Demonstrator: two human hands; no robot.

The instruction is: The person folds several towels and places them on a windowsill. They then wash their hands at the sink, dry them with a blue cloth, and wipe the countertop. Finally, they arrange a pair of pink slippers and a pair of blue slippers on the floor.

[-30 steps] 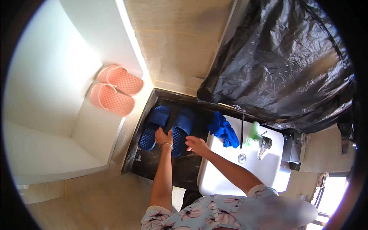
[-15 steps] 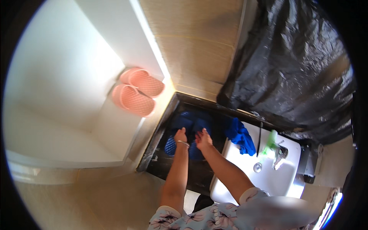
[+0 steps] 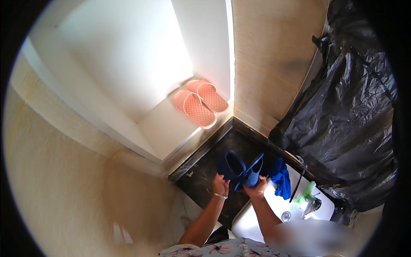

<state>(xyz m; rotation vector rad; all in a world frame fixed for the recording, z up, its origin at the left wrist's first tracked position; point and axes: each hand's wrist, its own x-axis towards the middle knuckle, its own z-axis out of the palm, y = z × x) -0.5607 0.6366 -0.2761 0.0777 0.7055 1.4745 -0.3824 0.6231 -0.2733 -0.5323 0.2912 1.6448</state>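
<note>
Head view, looking down: left hand (image 3: 220, 185) closed around one dark blue slipper (image 3: 230, 165), right hand (image 3: 257, 188) closed around the other blue slipper (image 3: 253, 170), both raised above the black stone floor (image 3: 205, 180) beside the white sink (image 3: 278, 205). Bracelet (image 3: 220, 195) on the left wrist. Blue cloth (image 3: 280, 177) draped over the sink rim, just right of the slippers. Pink slippers (image 3: 200, 102) paired on the white step (image 3: 167, 124), well apart. Black plastic sheet (image 3: 346, 124) hanging at right.
</note>
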